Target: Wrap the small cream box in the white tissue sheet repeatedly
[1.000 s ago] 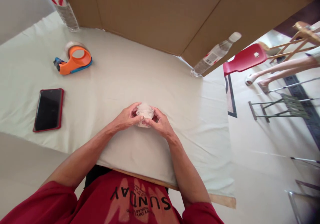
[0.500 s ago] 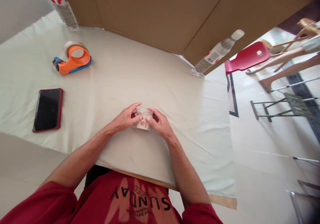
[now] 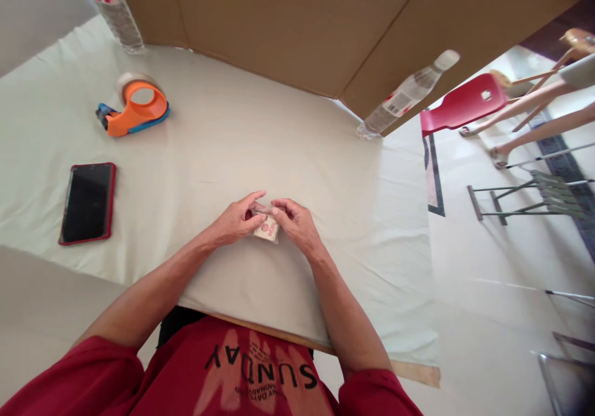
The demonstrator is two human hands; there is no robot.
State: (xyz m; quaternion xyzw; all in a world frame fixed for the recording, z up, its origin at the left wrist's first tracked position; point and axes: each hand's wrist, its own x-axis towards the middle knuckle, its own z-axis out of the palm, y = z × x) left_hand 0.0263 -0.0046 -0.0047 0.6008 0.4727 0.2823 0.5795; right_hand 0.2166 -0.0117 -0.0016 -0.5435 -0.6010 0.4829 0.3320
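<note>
Between my hands, low over the cloth near the table's front, is a small pale packet (image 3: pixel 266 230) with red print and what looks like a clear plastic wrap. My left hand (image 3: pixel 239 219) pinches its left side, thumb on the near face and fingers behind. My right hand (image 3: pixel 295 222) holds the upper right edge, thumb and fingertips closed on the wrap. The fingers hide the packet's far part and sides.
An orange tape dispenser (image 3: pixel 139 111) and a red-cased phone (image 3: pixel 88 203) lie at left. Tall brown cardboard (image 3: pixel 279 25) stands at the back, with one water bottle (image 3: pixel 118 16) at its left and another bottle (image 3: pixel 402 103) at right. Beyond are a red chair (image 3: pixel 469 103) and a person's legs (image 3: pixel 534 128).
My right hand's fingers have drawn closer together at the packet's top. The clear wrap that showed between the hands is now mostly covered or pressed down. The packet has tilted slightly.
</note>
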